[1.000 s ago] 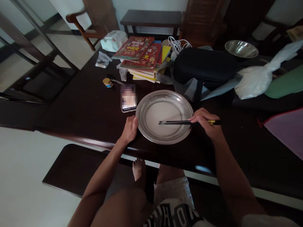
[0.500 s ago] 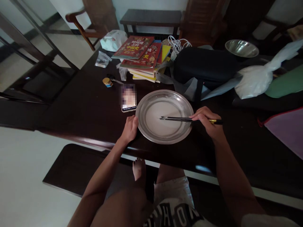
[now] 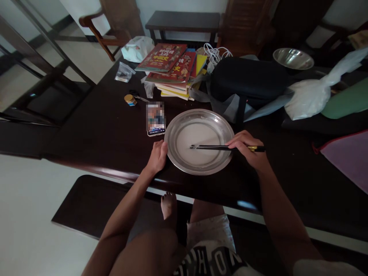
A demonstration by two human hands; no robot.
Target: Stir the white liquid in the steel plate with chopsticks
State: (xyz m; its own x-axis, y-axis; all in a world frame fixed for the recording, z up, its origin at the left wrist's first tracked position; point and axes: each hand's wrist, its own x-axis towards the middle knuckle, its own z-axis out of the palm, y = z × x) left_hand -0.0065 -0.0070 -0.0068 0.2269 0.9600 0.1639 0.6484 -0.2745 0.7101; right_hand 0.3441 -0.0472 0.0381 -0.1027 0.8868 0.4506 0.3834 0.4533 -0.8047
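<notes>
Right hand (image 3: pixel 248 151) pinching 2 black chopsticks (image 3: pixel 218 147), tips resting mid-dish in the round metal dish (image 3: pixel 184 165) (pale liquid inside), left hand (image 3: pixel 157 156) fingers together, touching the rim, dish on dark bench (image 3: pixel 100 134), phone (image 3: pixel 155 119) just beside

My right hand (image 3: pixel 249 150) holds chopsticks (image 3: pixel 218 147) over the plate (image 3: pixel 201 114); my left hand (image 3: pixel 157 156) steadies its rim.

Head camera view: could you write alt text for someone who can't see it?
A right hand holds black chopsticks over a round steel plate on a dark wooden table; the left hand rests at its rim.
</notes>
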